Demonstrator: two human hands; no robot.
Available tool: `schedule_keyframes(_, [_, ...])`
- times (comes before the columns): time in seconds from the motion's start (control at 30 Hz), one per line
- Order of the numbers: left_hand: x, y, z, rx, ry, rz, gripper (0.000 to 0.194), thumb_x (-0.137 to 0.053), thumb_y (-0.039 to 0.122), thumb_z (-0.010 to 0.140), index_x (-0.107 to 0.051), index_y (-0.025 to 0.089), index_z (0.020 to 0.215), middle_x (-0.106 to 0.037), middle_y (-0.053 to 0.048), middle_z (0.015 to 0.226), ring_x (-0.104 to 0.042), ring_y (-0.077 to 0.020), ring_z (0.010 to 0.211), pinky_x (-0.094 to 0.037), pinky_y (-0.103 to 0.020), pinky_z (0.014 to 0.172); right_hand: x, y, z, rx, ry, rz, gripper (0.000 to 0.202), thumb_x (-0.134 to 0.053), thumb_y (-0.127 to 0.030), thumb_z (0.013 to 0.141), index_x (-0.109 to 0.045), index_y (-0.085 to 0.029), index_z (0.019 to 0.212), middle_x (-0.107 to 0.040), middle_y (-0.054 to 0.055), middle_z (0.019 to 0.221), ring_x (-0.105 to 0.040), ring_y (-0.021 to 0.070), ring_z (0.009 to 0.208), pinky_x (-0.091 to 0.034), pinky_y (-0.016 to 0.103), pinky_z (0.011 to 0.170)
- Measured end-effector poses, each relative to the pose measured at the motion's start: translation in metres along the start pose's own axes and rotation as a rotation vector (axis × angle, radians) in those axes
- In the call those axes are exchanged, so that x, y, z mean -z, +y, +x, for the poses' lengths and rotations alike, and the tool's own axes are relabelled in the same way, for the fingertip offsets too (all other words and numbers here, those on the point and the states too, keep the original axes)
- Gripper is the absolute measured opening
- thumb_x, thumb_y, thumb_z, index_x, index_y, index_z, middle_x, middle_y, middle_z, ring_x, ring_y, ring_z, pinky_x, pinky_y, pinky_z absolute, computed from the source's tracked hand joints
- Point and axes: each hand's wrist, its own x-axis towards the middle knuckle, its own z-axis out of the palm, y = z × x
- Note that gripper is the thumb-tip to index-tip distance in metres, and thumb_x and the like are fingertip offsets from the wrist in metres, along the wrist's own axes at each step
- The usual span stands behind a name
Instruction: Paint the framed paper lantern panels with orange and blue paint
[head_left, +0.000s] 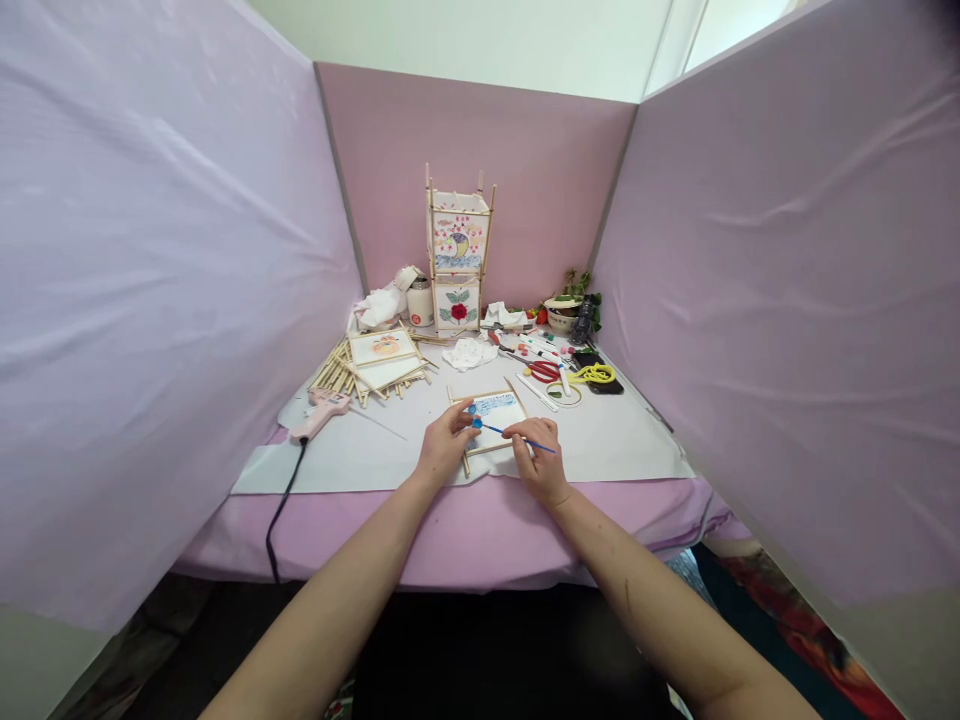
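My left hand (445,442) is closed on a small blue paint pot (477,423), its blue lid tilted up beside my fingers. Between the fingers of my right hand (540,458) is a thin blue paintbrush (534,443), its tip at the mouth of the pot. Both hands are over a white panel (504,428) framed with thin bamboo sticks, lying on the table. Blue dabs of paint (495,404) cover the panel's far part. My left hand hides the panel's left side.
A two-tier painted lantern frame (459,240) stands at the back. On the left lie bamboo sticks (330,375), another painted panel (386,346) and a pink glue gun (321,412) with a black cord. Red-handled scissors (545,371), markers and yellow cord (596,374) are at right.
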Motion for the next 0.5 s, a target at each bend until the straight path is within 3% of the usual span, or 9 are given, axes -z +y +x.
schedule_keyframes(0.3, [-0.0003, 0.0048, -0.0013, -0.031, 0.020, 0.039, 0.051, -0.074, 0.014, 0.067, -0.069, 0.025, 0.116, -0.074, -0.004, 0.092, -0.068, -0.0239, 0.093, -0.049, -0.042, 0.093, 0.0004, -0.0007, 0.0016, -0.007, -0.006, -0.014, 0.025, -0.041, -0.027, 0.093, -0.064, -0.023, 0.087, -0.071, 0.002, 0.084, -0.063, 0.0184, 0.085, -0.034, 0.038, 0.089])
schedule_keyframes(0.5, [0.0000, 0.0024, -0.0003, -0.005, 0.043, 0.025, 0.050, -0.074, 0.015, 0.067, -0.069, 0.023, 0.116, -0.074, -0.005, 0.092, -0.068, -0.0248, 0.094, -0.049, -0.042, 0.093, 0.0030, -0.0006, 0.0011, -0.041, 0.057, 0.000, 0.026, -0.040, -0.028, 0.094, -0.065, -0.022, 0.087, -0.071, 0.002, 0.085, -0.064, 0.0176, 0.084, -0.036, 0.037, 0.090])
